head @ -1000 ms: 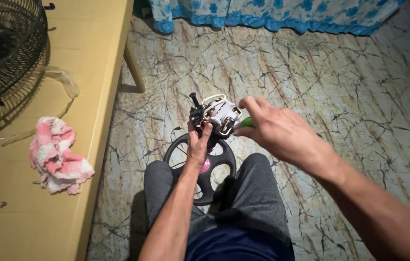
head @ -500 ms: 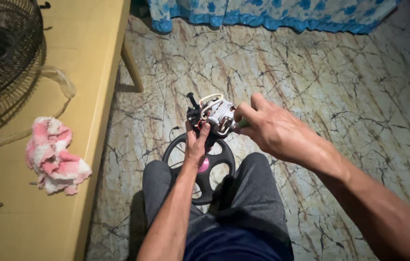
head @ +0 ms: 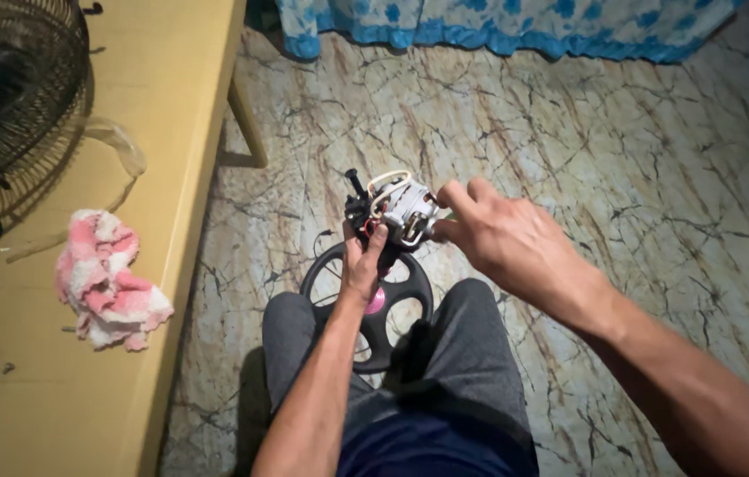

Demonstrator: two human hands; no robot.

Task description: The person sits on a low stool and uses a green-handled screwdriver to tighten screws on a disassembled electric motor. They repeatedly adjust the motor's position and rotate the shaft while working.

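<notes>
Seated, with a small fan motor (head: 397, 210) held up over the knees, above the marbled floor (head: 622, 177), well clear of the desk (head: 171, 132). Gripped from below by the left hand (head: 364, 265), fingers wrapped round the dark lower body, seemingly to brace it while the other hand works. Met from the side by the right hand (head: 503, 238), fingers pinched narrow on something at the motor's right edge, perhaps a small tool or screw; too hidden behind the knuckles to tell. Looks like a pale metal core wound about with white wires, a short black shaft poking up at the left, a touch of red low down. Just beneath it, resting against the lap, a black round spoked frame (head: 374, 305) with a pink hub. Off on the desk: a wire fan guard (head: 12, 88) and a crumpled pink-and-white cloth (head: 109, 283), both well apart from the hands.
</notes>
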